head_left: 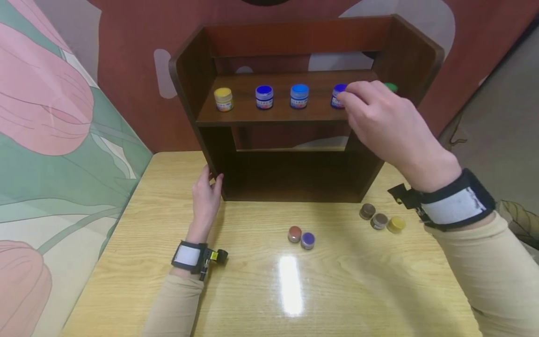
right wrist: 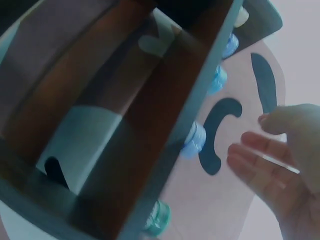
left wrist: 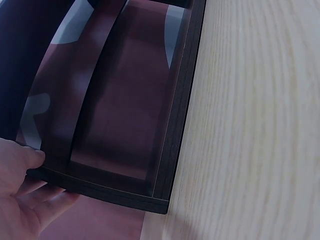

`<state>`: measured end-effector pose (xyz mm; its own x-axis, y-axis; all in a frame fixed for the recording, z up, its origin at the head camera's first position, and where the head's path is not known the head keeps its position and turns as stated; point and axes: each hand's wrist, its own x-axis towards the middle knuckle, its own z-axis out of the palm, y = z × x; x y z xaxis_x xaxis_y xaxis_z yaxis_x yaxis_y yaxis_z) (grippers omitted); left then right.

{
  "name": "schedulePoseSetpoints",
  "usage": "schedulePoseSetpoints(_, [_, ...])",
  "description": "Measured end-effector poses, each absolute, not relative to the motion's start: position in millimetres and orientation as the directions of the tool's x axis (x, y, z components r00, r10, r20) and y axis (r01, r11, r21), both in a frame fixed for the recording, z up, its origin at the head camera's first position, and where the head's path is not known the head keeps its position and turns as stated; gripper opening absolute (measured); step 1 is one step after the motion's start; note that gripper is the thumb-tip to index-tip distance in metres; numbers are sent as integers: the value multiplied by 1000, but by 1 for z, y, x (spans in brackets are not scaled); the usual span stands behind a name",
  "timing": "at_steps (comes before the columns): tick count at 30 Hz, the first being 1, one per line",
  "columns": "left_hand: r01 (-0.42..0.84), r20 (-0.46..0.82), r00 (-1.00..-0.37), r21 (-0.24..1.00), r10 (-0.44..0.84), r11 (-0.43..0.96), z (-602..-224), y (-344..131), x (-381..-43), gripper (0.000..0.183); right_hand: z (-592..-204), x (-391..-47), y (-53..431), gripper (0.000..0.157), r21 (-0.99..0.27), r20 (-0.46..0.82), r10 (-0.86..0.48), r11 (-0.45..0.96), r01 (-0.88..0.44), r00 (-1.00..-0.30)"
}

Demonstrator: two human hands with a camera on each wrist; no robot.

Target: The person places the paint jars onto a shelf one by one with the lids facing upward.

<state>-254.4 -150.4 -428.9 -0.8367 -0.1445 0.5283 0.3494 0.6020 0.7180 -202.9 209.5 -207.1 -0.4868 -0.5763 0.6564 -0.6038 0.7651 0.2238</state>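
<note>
- At the back, a dark red wall (head_left: 139,28) with pale rounded patches; along the left, a painted panel (head_left: 50,89) of pink flowers and green leaves.
- Below, a pale wood-grained table (head_left: 244,290), marked by a bright streak of reflected light.
- Upright on the table, in front of the red wall, a dark brown shelf unit (head_left: 290,180), with an upper board (head_left: 282,117) across it.
- On the arms, beige cloth: right sleeve (head_left: 488,276) and left sleeve (head_left: 174,304).
- Raised before the right end of the upper board, a right hand (head_left: 387,121); thumb and fingers apart in the right wrist view, nothing between them.
- Low at the left, a left hand (head_left: 206,196), clamped on the unit's side panel (left wrist: 100,191), thumb at the edge, fingers around the outer face.
- Round the wrists, black bands with white patches: right strap (head_left: 455,206), left strap (head_left: 188,256).
- Spaced along the upper board, left to right: yellow jar (head_left: 223,99), dark blue jar (head_left: 264,97), light blue jar (head_left: 299,97), second dark blue jar (head_left: 335,97) just beyond the right fingertips and not touched, green jar (head_left: 391,87) mostly hidden in the head view.
- In front of the unit, on the table, reddish-brown jar (head_left: 294,234) and purple jar (head_left: 308,241), side by side; impossible to tell whether touching.
- Near the unit's right front corner, in a slanting row: dark brown jar (head_left: 367,211), grey-brown jar (head_left: 379,221), second yellow jar (head_left: 396,224).
</note>
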Motion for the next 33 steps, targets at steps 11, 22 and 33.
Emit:
schedulePoseSetpoints(11, [348,527,-838,718,-143,603,-430,-151,-255,34,-263,-197,190,23,178,646,-656,626,-759,-390])
schedulePoseSetpoints(22, [351,536,-831,713,-149,607,-430,-151,-255,33,-334,-185,183,24,-86,462,-693,586,-805,-553])
schedulePoseSetpoints(33, [354,542,-827,706,-147,613,-430,-151,-256,32,-393,-171,184,25,-253,246,-708,613,-749,-662])
